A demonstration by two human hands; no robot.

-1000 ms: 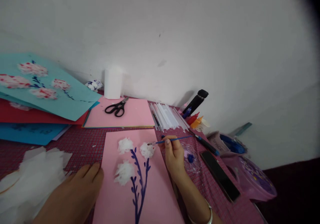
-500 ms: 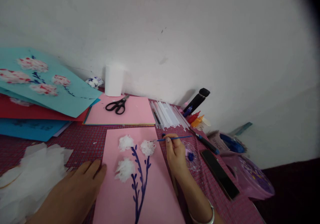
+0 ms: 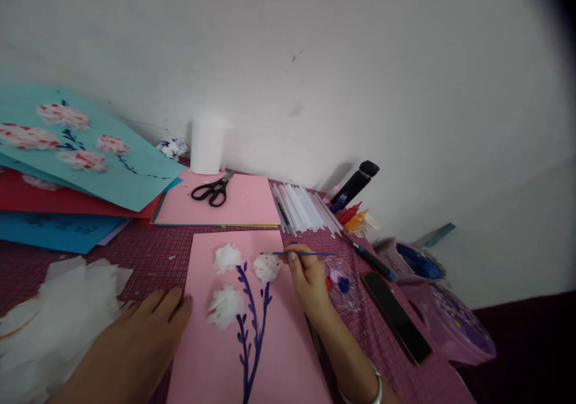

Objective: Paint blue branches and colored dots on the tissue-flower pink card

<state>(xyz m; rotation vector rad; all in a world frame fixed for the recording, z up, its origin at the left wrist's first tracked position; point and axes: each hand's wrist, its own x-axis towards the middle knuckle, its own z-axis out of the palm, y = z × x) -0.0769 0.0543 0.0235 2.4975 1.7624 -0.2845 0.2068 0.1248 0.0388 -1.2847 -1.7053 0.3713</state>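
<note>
A pink sheet (image 3: pixel 279 344) lies in front of me with a dark blue painted stem (image 3: pixel 252 320) and three white tissue tufts (image 3: pixel 226 257) stuck on it. My right hand (image 3: pixel 308 281) pinches a thin blue paintbrush (image 3: pixel 306 254), its tip over the right tuft (image 3: pixel 266 267), which shows small red dots. My left hand (image 3: pixel 148 332) lies flat, fingers together, on the sheet's left edge, holding nothing. A clear palette (image 3: pixel 344 281) with red and blue paint sits just right of my right hand.
Black scissors (image 3: pixel 211 191) lie on a pink paper pad (image 3: pixel 247 203). Teal, red and blue sheets (image 3: pixel 90 164) are stacked at left, white tissue (image 3: pixel 58 314) near left. A white roll (image 3: pixel 206 146), white strips (image 3: pixel 301 209), paint bottles (image 3: pixel 353 215), a phone (image 3: pixel 396 317) and a purple lid (image 3: pixel 450 323) stand right.
My right hand moved the brush a little left, so the tip is over the right tuft; red dots show on it now. My left hand stayed put.
</note>
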